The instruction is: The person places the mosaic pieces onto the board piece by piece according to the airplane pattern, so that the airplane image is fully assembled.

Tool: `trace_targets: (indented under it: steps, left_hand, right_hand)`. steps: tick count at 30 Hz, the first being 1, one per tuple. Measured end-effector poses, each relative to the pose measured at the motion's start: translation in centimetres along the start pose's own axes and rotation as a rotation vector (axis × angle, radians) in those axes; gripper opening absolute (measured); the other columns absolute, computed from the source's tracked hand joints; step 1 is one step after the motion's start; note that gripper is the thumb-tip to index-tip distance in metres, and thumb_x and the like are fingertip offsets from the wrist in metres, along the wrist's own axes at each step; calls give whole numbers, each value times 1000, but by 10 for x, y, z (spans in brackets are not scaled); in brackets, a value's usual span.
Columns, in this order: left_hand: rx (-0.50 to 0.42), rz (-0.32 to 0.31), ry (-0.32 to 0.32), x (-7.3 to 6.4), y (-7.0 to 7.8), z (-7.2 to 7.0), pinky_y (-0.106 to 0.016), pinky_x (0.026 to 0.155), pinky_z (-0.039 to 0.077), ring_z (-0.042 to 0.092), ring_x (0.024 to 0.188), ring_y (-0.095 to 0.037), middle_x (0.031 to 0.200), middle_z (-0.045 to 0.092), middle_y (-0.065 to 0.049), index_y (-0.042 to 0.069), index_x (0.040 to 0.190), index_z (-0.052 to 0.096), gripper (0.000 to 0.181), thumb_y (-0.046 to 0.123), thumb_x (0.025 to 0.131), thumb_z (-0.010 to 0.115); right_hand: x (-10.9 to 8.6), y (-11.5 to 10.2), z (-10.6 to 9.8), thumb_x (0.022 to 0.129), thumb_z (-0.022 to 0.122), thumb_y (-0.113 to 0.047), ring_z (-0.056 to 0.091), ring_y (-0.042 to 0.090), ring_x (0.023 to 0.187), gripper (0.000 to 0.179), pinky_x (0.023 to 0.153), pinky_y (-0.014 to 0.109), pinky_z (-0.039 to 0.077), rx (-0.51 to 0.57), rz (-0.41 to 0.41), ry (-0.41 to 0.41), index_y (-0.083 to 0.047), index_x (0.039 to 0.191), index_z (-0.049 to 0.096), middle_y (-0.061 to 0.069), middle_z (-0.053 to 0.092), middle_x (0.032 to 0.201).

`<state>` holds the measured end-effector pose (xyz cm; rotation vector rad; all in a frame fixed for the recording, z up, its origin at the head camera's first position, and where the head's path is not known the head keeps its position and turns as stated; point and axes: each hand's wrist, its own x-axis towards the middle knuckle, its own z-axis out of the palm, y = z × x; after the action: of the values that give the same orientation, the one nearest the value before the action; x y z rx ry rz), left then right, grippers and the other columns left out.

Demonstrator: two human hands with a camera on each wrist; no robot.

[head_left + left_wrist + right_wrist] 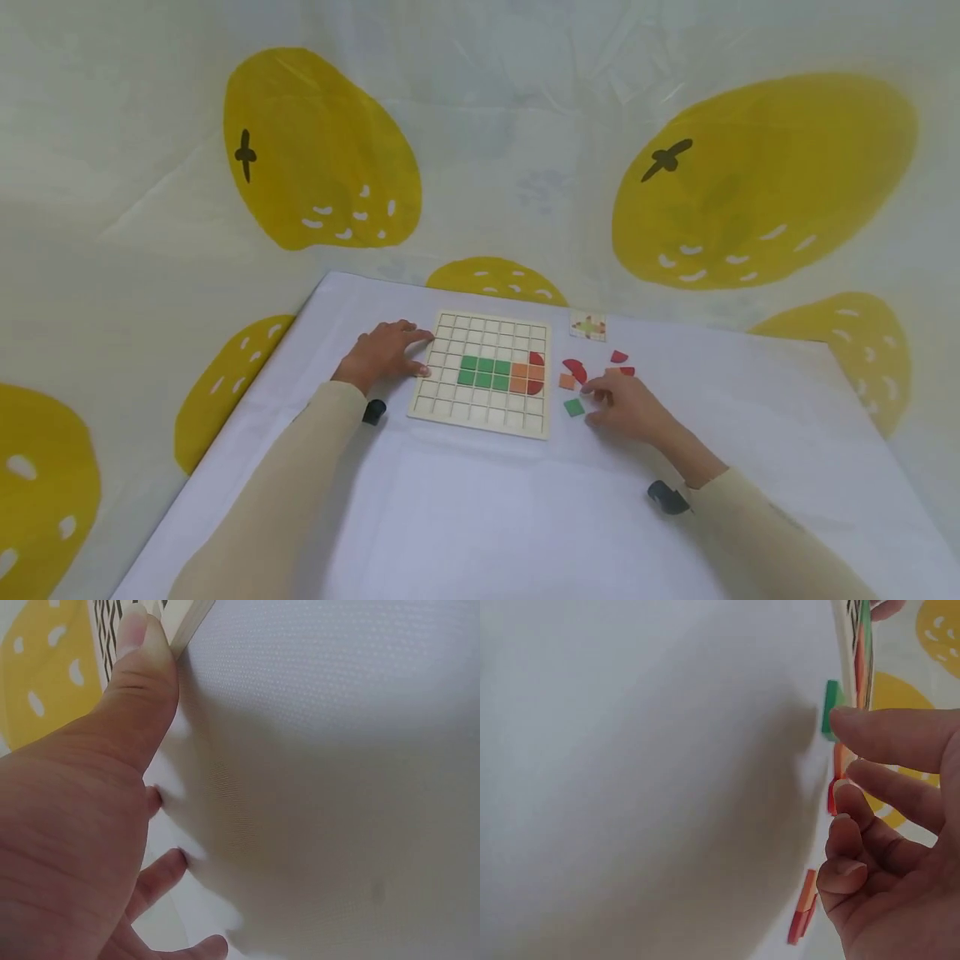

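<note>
In the head view, a pale wooden grid board (480, 417) lies flat on the table. Green squares (486, 367), orange squares (519, 379) and red rounded pieces (536, 358) sit in its cells. My left hand (386, 350) rests at the board's left edge; the left wrist view shows its thumb (146, 667) on the border. Over loose pieces right of the board, my right hand (626, 408) holds its thumb and index finger apart with nothing visible between them. Nearest those fingertips are a green square (574, 407), an orange square (567, 381) and red curved pieces (576, 371).
A small pattern card (588, 326) lies beyond the board's far right corner. Farther right are a red piece (618, 356) and another red piece (627, 371), partly behind the right hand. White cloth (450, 517) covers the table; a lemon-print sheet (517, 192) hangs behind.
</note>
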<state>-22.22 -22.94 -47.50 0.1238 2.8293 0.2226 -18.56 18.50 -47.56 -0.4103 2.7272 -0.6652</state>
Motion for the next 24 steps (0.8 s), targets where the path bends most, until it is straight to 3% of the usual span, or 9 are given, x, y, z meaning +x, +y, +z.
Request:
trace_targets:
  steps: [11, 24]
  left_hand:
    - [18, 14, 29, 2, -1, 4, -75, 116, 35, 39, 153, -39, 167, 41, -6, 41, 154, 48, 77, 58, 85, 78]
    - [23, 21, 15, 2, -3, 2, -74, 115, 37, 38, 153, -40, 167, 41, -6, 40, 155, 47, 78, 58, 86, 77]
  right_hand:
    - [6, 1, 4, 85, 87, -21, 62, 18, 96, 35, 90, 40, 62, -7, -62, -19, -13, 117, 77, 2, 72, 105]
    - [7, 3, 10, 85, 87, -25, 62, 14, 92, 32, 90, 39, 62, -39, -156, -21, -15, 113, 75, -4, 73, 102]
